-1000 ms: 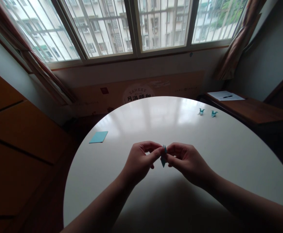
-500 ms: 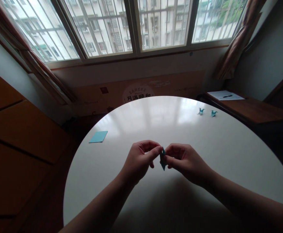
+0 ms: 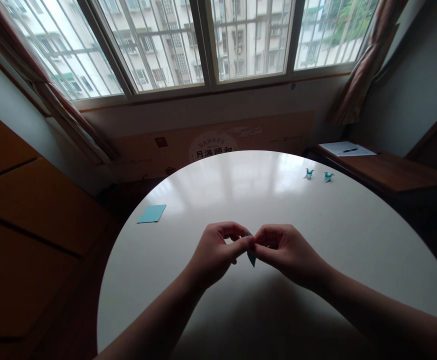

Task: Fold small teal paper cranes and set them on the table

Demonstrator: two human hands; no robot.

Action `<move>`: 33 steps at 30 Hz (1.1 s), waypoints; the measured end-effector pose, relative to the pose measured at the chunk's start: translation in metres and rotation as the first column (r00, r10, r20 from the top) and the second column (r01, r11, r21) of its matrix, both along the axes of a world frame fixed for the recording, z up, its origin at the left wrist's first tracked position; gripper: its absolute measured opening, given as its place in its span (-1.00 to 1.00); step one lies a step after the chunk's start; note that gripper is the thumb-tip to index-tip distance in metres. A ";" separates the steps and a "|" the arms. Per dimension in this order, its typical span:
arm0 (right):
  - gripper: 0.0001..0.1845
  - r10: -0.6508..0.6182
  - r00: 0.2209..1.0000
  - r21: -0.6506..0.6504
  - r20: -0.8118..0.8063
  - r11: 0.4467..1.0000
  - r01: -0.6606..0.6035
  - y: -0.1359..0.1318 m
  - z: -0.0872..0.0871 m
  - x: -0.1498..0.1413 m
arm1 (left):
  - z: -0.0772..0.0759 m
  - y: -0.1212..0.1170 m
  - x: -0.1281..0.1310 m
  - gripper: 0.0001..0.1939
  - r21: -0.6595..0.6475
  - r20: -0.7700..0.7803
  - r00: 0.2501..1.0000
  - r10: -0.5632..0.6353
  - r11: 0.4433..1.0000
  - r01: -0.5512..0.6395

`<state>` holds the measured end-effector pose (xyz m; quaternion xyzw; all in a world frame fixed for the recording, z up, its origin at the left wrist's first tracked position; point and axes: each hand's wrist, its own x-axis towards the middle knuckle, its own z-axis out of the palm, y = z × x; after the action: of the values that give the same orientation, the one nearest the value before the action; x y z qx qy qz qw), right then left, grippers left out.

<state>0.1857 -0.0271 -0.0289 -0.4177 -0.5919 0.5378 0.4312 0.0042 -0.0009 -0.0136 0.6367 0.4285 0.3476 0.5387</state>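
A small folded piece of teal paper (image 3: 252,259) is pinched between both hands above the near middle of the round white table. My left hand (image 3: 222,252) grips it from the left, thumb and fingertips closed on its upper part. From the right, my right hand (image 3: 284,250) pinches it too, and the thumbs of both hands meet over the paper. Its lower point sticks out beneath the fingers, while most of its upper part is hidden behind them.
Two folded paper cranes (image 3: 309,173) stand on the table's far right. A stack of light blue square paper (image 3: 151,213) lies at the left on the white table (image 3: 188,190). A brown side table (image 3: 402,167) holds white sheets (image 3: 338,148) and a pen (image 3: 351,150).
My left thumb has moved right across the paper to meet my right thumb. Less of the folded paper's upper part shows now.
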 end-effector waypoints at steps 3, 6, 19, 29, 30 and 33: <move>-0.86 0.039 0.999 -0.013 0.000 0.999 -0.039 0.000 0.000 0.002 | 0.002 0.001 0.001 -0.81 -0.040 0.024 1.000 -0.006 0.999 0.007; -0.89 0.075 0.997 -0.035 -0.010 0.997 -0.075 0.000 -0.001 0.003 | 0.005 0.002 0.001 -0.78 -0.100 0.072 0.997 0.030 0.995 -0.023; -0.80 0.077 0.988 -0.198 -0.137 0.975 -0.103 0.005 -0.004 0.004 | 0.007 0.003 -0.003 -0.61 -0.161 0.069 0.993 0.092 0.984 -0.080; -0.68 0.100 0.993 -0.208 -0.070 0.972 -0.112 0.006 -0.002 0.004 | 0.002 0.003 -0.002 -0.80 -0.135 0.031 0.999 -0.014 0.991 0.018; -0.67 0.108 0.992 -0.215 -0.061 0.969 -0.119 0.006 -0.002 0.004 | 0.003 0.003 -0.002 -0.80 -0.140 0.036 0.999 -0.009 0.990 0.014; -0.67 0.092 0.993 -0.225 -0.077 0.968 -0.107 0.007 -0.003 0.004 | 0.004 0.002 -0.003 -0.79 -0.163 0.028 0.999 0.015 0.987 -0.010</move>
<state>0.1897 -0.0199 -0.0318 -0.4162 -0.5319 0.6368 0.3720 0.0016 0.0011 -0.0093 0.5828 0.4515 0.3242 0.5928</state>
